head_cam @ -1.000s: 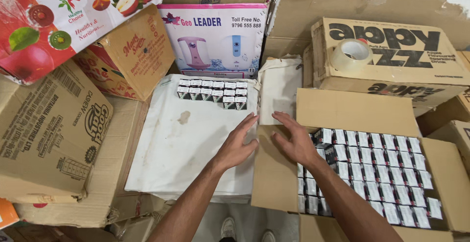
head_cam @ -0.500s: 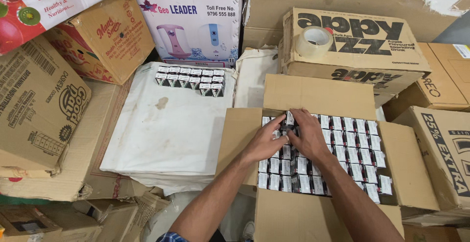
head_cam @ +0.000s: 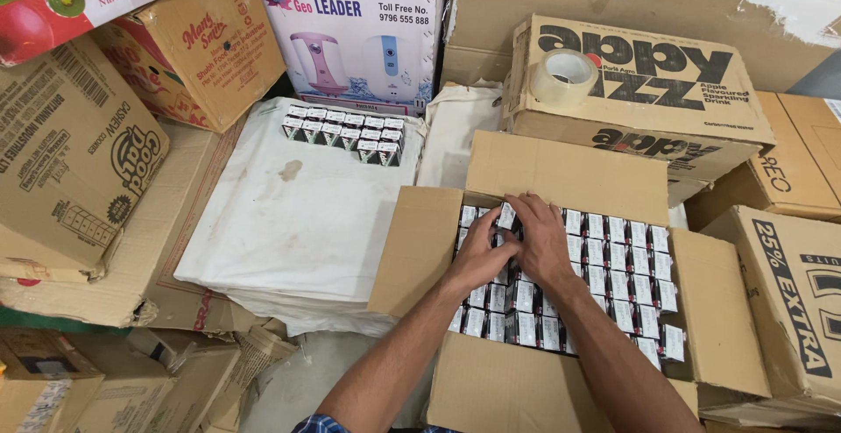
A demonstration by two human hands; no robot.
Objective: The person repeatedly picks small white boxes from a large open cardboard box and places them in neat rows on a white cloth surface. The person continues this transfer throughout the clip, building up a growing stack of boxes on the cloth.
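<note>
The small packets (head_cam: 604,280) stand packed in tight rows inside the open carton (head_cam: 561,170) in front of you. Your left hand (head_cam: 480,256) and right hand (head_cam: 541,242) lie on the upper-left rows, fingers curled together around a few packets. They look light, stiff-sided and crushable, so pinch them by their flat sides. A second batch (head_cam: 343,133) sits on the white sack (head_cam: 289,214), well apart.

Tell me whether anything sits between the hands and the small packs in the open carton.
Nothing visible does. The left hand and right hand already rest on the small black-and-white packs standing in rows inside the open brown cardboard carton, whose flaps are folded outward.
</note>
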